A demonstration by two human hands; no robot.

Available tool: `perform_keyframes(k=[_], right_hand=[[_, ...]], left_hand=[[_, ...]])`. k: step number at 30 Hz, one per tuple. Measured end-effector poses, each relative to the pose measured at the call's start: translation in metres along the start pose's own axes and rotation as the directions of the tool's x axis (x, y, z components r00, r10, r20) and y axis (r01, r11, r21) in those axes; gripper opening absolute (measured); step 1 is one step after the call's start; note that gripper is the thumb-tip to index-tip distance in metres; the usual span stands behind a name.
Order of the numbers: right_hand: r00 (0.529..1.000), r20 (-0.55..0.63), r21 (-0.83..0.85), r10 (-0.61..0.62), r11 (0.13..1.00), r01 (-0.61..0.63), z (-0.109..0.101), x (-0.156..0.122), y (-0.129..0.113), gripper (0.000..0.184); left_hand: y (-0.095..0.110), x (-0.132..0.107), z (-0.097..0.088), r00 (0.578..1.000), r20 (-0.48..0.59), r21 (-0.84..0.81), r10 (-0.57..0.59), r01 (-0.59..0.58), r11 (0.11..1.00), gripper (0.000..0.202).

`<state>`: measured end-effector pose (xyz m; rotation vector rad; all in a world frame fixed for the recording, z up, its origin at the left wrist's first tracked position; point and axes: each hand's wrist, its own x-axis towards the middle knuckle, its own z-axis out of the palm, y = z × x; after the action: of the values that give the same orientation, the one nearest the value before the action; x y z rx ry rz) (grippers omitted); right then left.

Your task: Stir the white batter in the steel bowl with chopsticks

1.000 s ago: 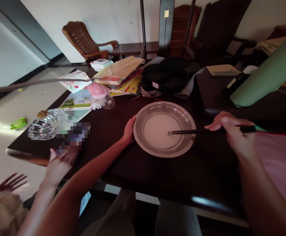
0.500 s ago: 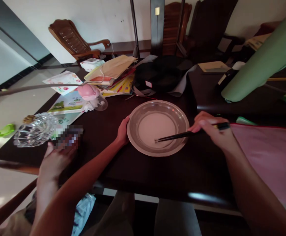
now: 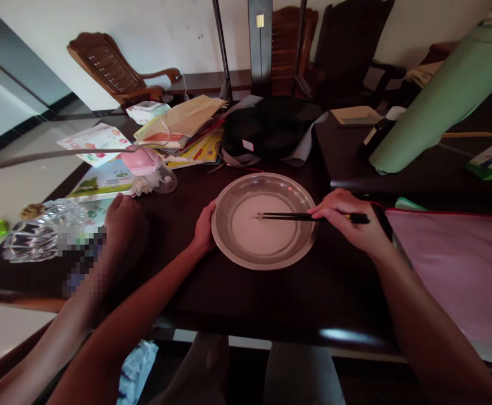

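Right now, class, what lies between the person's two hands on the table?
In the head view, the metal plate of whitish liquid lies between: left hand on its rim, right hand holding chopsticks over it.

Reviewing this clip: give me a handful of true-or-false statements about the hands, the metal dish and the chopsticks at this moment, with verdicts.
1. The right hand holds a pair of dark chopsticks whose tips reach over the middle of the metal dish. True.
2. The left hand is lifted well clear of the dish. False: it rests against the dish's left rim.
3. The dish holds a pale, whitish layer across its bottom. True.
4. The dish sits on top of the stack of books. False: it sits on the dark table, nearer than the books.
5. Another person's hand rests on the table to the left of the dish. True.
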<state>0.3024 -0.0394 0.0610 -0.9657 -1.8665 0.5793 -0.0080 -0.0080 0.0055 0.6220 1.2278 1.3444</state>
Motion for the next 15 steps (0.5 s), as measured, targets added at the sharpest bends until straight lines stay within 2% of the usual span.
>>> perform_keyframes(k=[2, 4, 6, 8, 10, 12, 14, 15], right_hand=[[0.991, -0.134, 0.052, 0.029, 0.998, -0.023, -0.005, -0.001, 0.003, 0.026], [0.983, -0.178, 0.143, 0.05, 0.989, -0.024, -0.007, -0.002, 0.004, 0.035], [0.997, -0.078, 0.167, 0.03, 0.986, -0.017, -0.004, -0.002, 0.002, 0.035], [0.998, 0.062, 0.107, -0.024, 0.994, 0.017, 0.001, 0.0, -0.001, 0.027], [0.994, 0.096, 0.025, -0.047, 0.999, 0.044, 0.004, 0.001, -0.001, 0.018], [1.0, -0.026, -0.005, -0.008, 1.0, 0.008, 0.001, 0.0, 0.002, 0.018], [0.981, -0.186, 0.045, 0.059, 0.998, -0.051, -0.005, -0.001, 0.006, 0.027], [0.972, -0.224, 0.092, 0.073, 0.994, -0.053, -0.008, -0.002, 0.007, 0.032]], left_hand=[[0.002, -0.002, 0.002, 1.0, -0.002, -0.001, -0.006, 0.006, 1.0, 0.02], [0.003, -0.003, 0.004, 1.0, 0.0, 0.002, -0.01, 0.01, 1.0, 0.021], [0.003, -0.003, 0.005, 1.0, 0.012, 0.002, -0.003, 0.003, 1.0, 0.021], [0.002, -0.002, 0.004, 1.0, 0.013, 0.0, 0.015, -0.015, 1.0, 0.02], [0.001, -0.001, 0.003, 0.999, 0.015, 0.0, 0.033, -0.033, 0.999, 0.021], [0.001, -0.001, 0.003, 0.999, 0.034, 0.01, 0.037, -0.038, 0.999, 0.023], [0.001, -0.001, 0.002, 0.998, 0.05, 0.026, 0.031, -0.033, 0.999, 0.023], [0.001, -0.001, 0.002, 0.998, 0.05, 0.032, 0.028, -0.029, 0.999, 0.023]])
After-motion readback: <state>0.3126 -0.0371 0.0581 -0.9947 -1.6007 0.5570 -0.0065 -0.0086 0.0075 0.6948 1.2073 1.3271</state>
